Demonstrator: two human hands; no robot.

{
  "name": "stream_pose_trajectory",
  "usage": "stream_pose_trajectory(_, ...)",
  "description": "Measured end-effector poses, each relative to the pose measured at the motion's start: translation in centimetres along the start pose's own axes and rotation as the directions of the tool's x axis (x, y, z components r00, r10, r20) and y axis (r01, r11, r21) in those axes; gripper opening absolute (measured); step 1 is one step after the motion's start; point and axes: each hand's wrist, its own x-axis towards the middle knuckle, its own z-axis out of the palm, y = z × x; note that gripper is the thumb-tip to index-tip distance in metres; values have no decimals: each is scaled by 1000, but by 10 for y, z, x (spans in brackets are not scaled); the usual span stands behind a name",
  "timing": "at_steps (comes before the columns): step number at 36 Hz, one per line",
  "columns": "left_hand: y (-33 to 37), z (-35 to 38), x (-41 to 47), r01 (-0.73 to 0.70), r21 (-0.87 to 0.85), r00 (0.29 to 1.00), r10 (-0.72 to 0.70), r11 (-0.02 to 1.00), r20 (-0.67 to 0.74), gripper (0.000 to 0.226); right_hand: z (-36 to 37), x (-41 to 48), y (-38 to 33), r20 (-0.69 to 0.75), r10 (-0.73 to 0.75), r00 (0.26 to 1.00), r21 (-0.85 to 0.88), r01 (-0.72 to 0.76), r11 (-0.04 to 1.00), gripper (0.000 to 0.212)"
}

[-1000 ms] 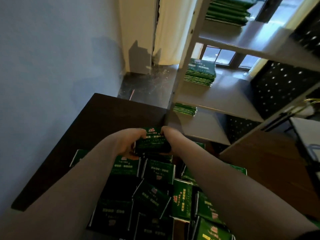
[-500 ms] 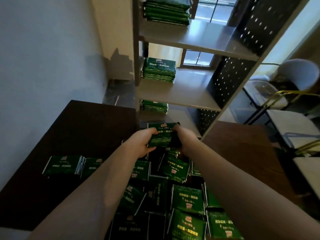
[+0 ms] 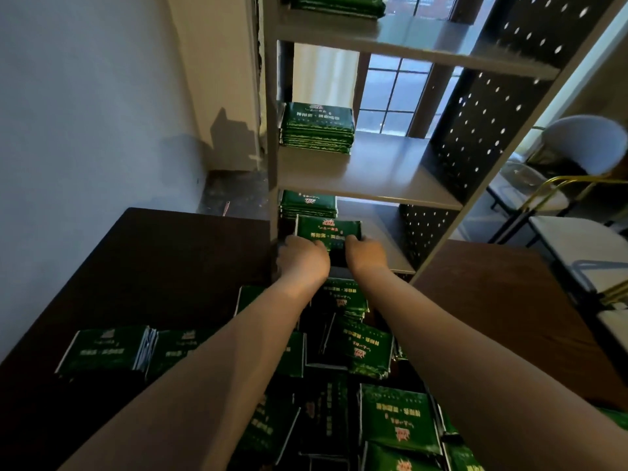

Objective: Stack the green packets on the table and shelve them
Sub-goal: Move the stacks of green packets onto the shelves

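Observation:
A small stack of green packets [image 3: 327,230] is held between both hands at the front of the lowest visible shelf board [image 3: 390,246]. My left hand [image 3: 302,259] grips its left side and my right hand [image 3: 365,253] grips its right side. Right behind it on the same board lies another green stack [image 3: 307,202]. A taller stack [image 3: 317,129] sits on the middle shelf [image 3: 367,178], and one more [image 3: 336,3] on the top shelf. Several loose green packets [image 3: 367,351] lie scattered on the dark table [image 3: 163,260] under my forearms.
The shelf unit has a grey post [image 3: 272,137] on the left and a black perforated side panel [image 3: 482,124] on the right. A wall [image 3: 85,113] runs along the left. Chairs [image 3: 577,154] and a light table [image 3: 584,246] stand at the right.
Both hands have carried the stack forward off the table and up to the lowest shelf. The view has moved closer to the shelf unit.

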Motion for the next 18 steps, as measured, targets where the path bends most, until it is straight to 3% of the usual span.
stream_pose_trajectory(5, -7, 8, 5, -68, 46, 997, 70, 997, -35, 62, 12, 9, 5, -54, -37, 998, 68, 40, 997, 14)
stream_pose_trajectory(9, -15, 14, 8, -135, 82, 991, 136, 987, -12, 69, 20, 17, 5, -67, -56, 996, 59, 60, 996, 24)
stream_pose_trajectory(13, -12, 18, 7, -179, 209, 984, 180, 961, 14, 73, 27, 21, 5, -87, -46, 995, 36, 50, 998, 29)
stream_pose_trajectory(18, -15, 21, 8, -277, 365, 959, 277, 889, 53, 85, 25, 21, 2, -68, -51, 996, 55, 55, 997, 16)
